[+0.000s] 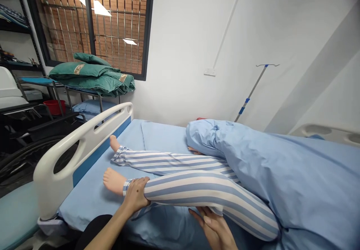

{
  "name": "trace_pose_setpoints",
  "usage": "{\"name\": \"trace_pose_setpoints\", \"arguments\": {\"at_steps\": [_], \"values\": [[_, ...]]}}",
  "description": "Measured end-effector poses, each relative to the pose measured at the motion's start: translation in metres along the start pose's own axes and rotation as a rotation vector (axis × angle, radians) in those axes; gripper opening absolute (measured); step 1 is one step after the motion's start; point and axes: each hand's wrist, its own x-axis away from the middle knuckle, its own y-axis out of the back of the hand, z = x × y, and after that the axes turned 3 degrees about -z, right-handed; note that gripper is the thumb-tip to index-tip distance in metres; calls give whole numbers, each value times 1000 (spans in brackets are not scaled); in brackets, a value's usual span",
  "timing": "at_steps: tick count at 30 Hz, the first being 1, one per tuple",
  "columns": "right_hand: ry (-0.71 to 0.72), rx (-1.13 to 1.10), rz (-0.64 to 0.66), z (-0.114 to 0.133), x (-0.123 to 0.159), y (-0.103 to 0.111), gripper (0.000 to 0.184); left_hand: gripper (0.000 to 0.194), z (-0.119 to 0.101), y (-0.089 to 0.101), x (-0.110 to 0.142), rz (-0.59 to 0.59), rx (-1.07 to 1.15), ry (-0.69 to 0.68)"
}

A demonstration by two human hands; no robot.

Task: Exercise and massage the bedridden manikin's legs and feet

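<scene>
Bright, even indoor light across the white wall [185, 28]. Hard white glare patches on the glass of the barred window [97, 8]. A broad grey diagonal band down the right side of the wall. Only soft, faint shadows in the folds of the blue bedsheet [303, 190]. Strong wide-angle bowing toward the frame edges, clearest in the curved bed rail [84, 137]. Crisp detail on the striped pajama leg [208, 197], no visible motion blur, and a dim lower left corner.

The striped trousers [205, 195] are matt cloth, the manikin's foot [114, 181] smooth plastic, the bed rail [84, 145] glossy white plastic.
</scene>
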Motion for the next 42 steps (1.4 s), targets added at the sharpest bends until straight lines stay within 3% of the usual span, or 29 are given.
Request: {"name": "trace_pose_setpoints", "arguments": {"at_steps": [7, 14, 18, 22, 33, 42], "values": [[-112, -82, 5, -12, 0, -9, 31, 53, 15, 55, -10, 17, -199, -139], [-284, -307, 40, -71, -5, -21, 14, 48, 52, 93, -7, 45, -394, -190], [-342, -362, -29, -97, -9, -18, 18, 46, 69, 93, 1, 77, -441, -199], [-365, -354, -35, -107, -12, -15, 17, 45, 78, 87, 2, 100, -458, -213], [-465, -411, 2, -124, -21, -22, 13, 48, 66, 115, -20, 151, -573, -290], [-507, -392, -58, -133, -23, -14, 18, 47, 74, 104, -17, 167, -567, -271]]}}
